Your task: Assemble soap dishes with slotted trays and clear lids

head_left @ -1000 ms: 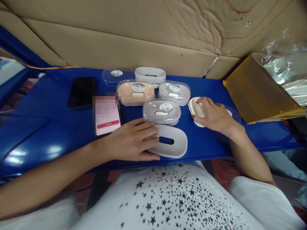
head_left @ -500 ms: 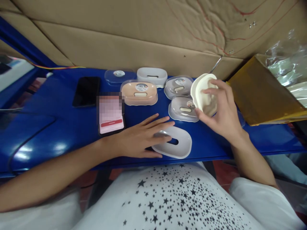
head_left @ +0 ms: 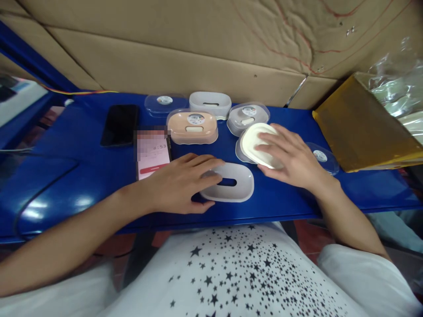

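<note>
My left hand (head_left: 188, 182) lies over the left end of a pale grey oval dish (head_left: 243, 182) with a slot in its middle, its thumb and fingers around that end. A cream oval piece (head_left: 256, 143) is held in my right hand (head_left: 284, 156), fingers on top and thumb at the near edge. Under and behind the cream piece, a clear-lidded grey box (head_left: 241, 152) shows only in part. Another lidded grey box (head_left: 247, 119) stands behind it. To the left are a peach box (head_left: 192, 127) under a clear lid and a white slotted box (head_left: 210, 103).
Two phones, one dark (head_left: 119, 125) and one lit (head_left: 153, 154), lie at the left. A clear lid (head_left: 165, 105) is at the back, another (head_left: 322, 159) by my right wrist. A cardboard box (head_left: 370, 127) stands right.
My right hand has moved left and down with the cream piece, which is turned flatter. The grey dish and my left hand have shifted slightly left and away from the table's front edge.
</note>
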The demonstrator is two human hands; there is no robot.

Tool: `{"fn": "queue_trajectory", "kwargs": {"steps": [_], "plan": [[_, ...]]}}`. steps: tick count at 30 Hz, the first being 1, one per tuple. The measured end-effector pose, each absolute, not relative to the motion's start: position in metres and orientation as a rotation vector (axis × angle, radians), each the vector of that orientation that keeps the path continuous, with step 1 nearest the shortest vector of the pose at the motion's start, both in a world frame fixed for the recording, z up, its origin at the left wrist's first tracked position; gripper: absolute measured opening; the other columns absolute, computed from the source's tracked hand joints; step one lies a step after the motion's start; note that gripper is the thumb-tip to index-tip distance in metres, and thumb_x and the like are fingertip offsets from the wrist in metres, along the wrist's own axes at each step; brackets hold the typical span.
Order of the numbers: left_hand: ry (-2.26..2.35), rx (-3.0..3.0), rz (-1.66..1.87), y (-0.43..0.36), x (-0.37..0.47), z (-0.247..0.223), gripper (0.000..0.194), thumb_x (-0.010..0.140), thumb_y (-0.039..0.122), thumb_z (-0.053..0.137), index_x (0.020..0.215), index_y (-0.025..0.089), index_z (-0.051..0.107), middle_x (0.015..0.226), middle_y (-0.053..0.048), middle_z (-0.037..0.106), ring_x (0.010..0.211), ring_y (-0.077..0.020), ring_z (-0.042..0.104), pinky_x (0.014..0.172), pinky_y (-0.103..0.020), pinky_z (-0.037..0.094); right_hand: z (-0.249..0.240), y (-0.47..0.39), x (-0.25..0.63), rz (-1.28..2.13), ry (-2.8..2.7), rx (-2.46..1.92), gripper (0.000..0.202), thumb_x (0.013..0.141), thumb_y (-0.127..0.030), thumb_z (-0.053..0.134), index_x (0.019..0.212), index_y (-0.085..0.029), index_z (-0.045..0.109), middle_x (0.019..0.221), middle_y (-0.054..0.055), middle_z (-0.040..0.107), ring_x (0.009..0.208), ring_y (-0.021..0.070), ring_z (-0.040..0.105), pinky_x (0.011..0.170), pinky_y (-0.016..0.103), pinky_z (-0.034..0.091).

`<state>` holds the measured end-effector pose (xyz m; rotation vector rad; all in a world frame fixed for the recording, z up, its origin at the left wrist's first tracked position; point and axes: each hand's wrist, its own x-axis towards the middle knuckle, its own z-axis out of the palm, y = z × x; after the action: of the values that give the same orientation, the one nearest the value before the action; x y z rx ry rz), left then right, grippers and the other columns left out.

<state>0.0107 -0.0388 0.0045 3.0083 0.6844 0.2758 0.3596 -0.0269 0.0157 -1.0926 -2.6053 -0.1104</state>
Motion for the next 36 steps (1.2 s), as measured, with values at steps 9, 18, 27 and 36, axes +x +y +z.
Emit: {"fn": "queue_trajectory", "kwargs": {"steps": [9, 18, 27, 36], "plan": [[1.074, 2.708, 0.574, -0.009, -0.009, 0.003, 0.033, 0.1, 0.049, 0.064, 0.113, 0.018, 0.068, 0.149, -0.017, 0.057, 0.133, -0.0373, 0.065, 0.114, -0.056, 0.057, 0.047, -0.063, 0.353, 0.45, -2.707, -0.715, 0.041, 0.096, -0.034, 0.078, 0.136, -0.03, 0.069, 0.153, 0.008, 0.068, 0.156, 0.034, 0.05, 0.128, 0.061, 0.045], [0.907, 2.683, 0.8, -0.023, 0.005, 0.007, 0.033, 0.111, 0.045, 0.058, 0.133, 0.021, 0.057, 0.159, -0.015, 0.049, 0.15, -0.0373, 0.05, 0.126, -0.056, 0.046, -0.011, -0.047, 0.325, 0.62, -2.723, -0.627, 0.044, 0.105, -0.041, 0.073, 0.146, -0.024, 0.067, 0.162, 0.014, 0.06, 0.161, 0.0319, 0.045, 0.131, 0.058, 0.04], [0.577, 2.71, 0.766, -0.031, 0.015, -0.002, 0.037, 0.107, 0.045, 0.07, 0.133, 0.023, 0.056, 0.16, -0.017, 0.047, 0.152, -0.0341, 0.049, 0.126, -0.054, 0.049, 0.026, -0.025, 0.362, 0.337, -2.274, -1.16, 0.037, 0.114, -0.035, 0.046, 0.146, -0.03, 0.064, 0.155, 0.008, 0.065, 0.148, 0.0318, 0.059, 0.125, 0.061, 0.048], [0.538, 2.62, 0.607, -0.025, 0.032, -0.023, 0.035, 0.105, 0.039, 0.073, 0.131, 0.021, 0.06, 0.162, -0.022, 0.043, 0.155, -0.0373, 0.047, 0.12, -0.055, 0.055, 0.033, -0.059, 0.358, 0.602, -2.757, -0.966, 0.054, 0.095, -0.048, 0.083, 0.142, -0.03, 0.063, 0.17, 0.011, 0.045, 0.153, 0.0394, 0.051, 0.122, 0.059, 0.053]]}}
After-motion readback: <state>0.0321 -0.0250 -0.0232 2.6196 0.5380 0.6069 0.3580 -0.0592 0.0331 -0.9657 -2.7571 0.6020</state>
